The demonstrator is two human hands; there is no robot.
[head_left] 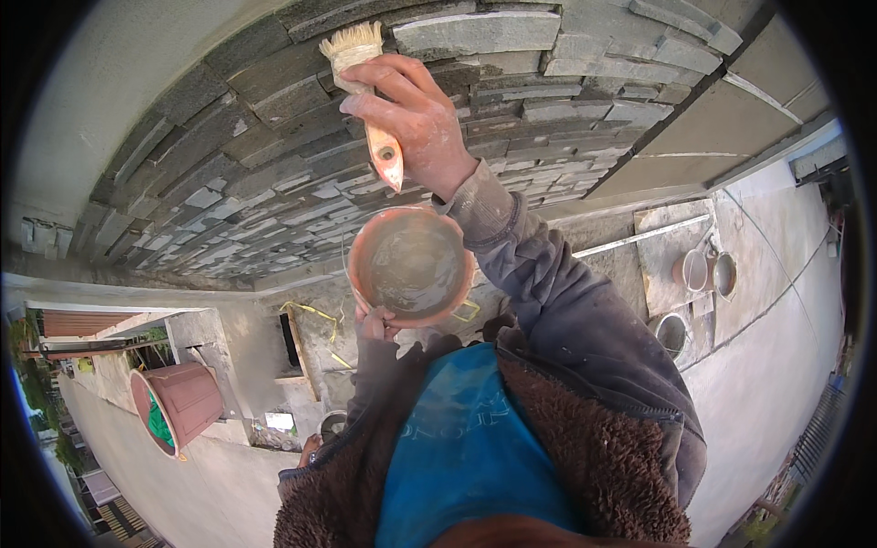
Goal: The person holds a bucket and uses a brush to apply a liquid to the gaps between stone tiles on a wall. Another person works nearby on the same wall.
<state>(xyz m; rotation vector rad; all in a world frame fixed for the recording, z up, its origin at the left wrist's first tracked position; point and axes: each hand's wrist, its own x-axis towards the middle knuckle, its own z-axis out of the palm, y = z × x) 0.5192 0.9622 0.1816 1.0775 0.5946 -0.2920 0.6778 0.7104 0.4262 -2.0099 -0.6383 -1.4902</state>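
Note:
My right hand (416, 114) is wrapped round a paintbrush (385, 151) with pale bristles and a worn wooden handle. The bristles point up, in front of a wall of stacked grey stone strips (301, 155). Below it, my left hand (375, 324) grips the near side of a round reddish bucket (358, 290). Inside the bucket is a murky grey-brown liquid (411, 260). Part of another hand (311, 449) shows at the lower left, beside my jacket; whose it is I cannot tell.
A large reddish-brown tub (189, 402) with green material inside stands at the left. Two small buckets (691, 271) (723, 274) and a grey pail (671, 333) sit on the right. A yellow strap (312, 313) lies beyond my left hand. Large smooth tiles (722, 128) adjoin the stone.

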